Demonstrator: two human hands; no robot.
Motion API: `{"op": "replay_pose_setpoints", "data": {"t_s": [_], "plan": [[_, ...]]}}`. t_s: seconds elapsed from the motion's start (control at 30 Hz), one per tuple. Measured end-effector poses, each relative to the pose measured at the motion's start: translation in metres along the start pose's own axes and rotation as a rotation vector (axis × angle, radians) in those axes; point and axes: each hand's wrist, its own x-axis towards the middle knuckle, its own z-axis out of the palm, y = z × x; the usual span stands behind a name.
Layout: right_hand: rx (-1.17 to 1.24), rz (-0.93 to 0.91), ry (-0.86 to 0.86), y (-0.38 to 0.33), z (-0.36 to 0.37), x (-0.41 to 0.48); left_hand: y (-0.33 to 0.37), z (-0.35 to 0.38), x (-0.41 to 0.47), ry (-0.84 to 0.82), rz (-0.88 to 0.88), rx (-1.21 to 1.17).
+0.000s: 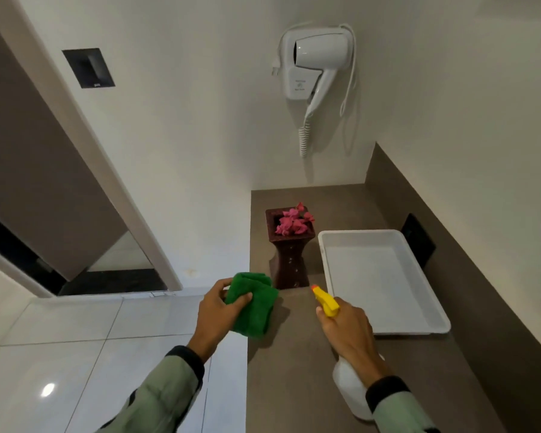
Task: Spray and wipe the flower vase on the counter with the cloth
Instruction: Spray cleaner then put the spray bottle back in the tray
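A dark brown square vase [289,260] with pink flowers [294,221] stands upright on the brown counter [294,354], near its left edge. My left hand [219,314] grips a folded green cloth [253,304] just in front and to the left of the vase's base. My right hand [347,329] holds a white spray bottle [350,389] with a yellow nozzle [324,300]. The nozzle points toward the vase's lower part, a short gap away.
A white plastic tray [384,276] lies on the counter right of the vase. A white hair dryer [317,64] hangs on the wall above. A dark socket plate [417,239] sits on the right backsplash. White floor tiles [75,354] and a doorway lie left.
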Motion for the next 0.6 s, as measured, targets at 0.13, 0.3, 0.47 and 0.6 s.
{"op": "replay_pose_setpoints", "data": {"t_s": [0.13, 0.3, 0.47, 0.6], "plan": [[-0.044, 0.162, -0.070, 0.002, -0.013, 0.005, 0.005, 0.003, 0.008, -0.013, -0.032, 0.009], [0.131, 0.134, 0.210, -0.008, -0.065, 0.024, 0.012, 0.014, 0.017, -0.077, -0.097, -0.004], [0.050, 0.192, 0.450, 0.003, -0.101, 0.060, 0.023, 0.024, 0.027, -0.131, -0.112, 0.082], [0.276, 0.225, 0.399, 0.030, -0.096, 0.090, 0.028, 0.027, 0.029, -0.160, -0.049, 0.184]]}}
